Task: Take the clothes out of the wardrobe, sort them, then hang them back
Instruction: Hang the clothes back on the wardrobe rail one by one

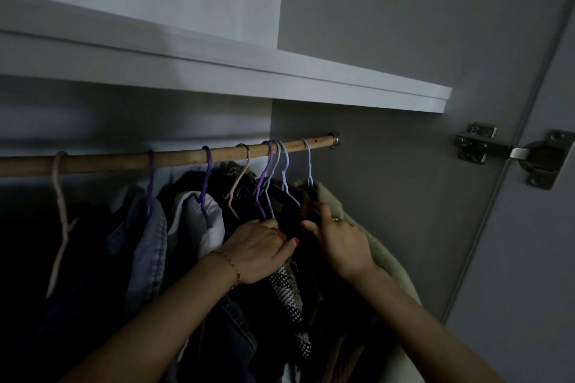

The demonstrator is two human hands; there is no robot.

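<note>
While fingers pinch dark clothes, a wooden rail spans the grey wardrobe.

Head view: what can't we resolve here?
- Rail: left end cut off by the frame edge.
- Dark garments between the left hand and right hand: too dim to tell apart.
- Fingertips of both hands: buried in fabric, grip unclear.
- Green garment: lower part leaves the frame.
</note>
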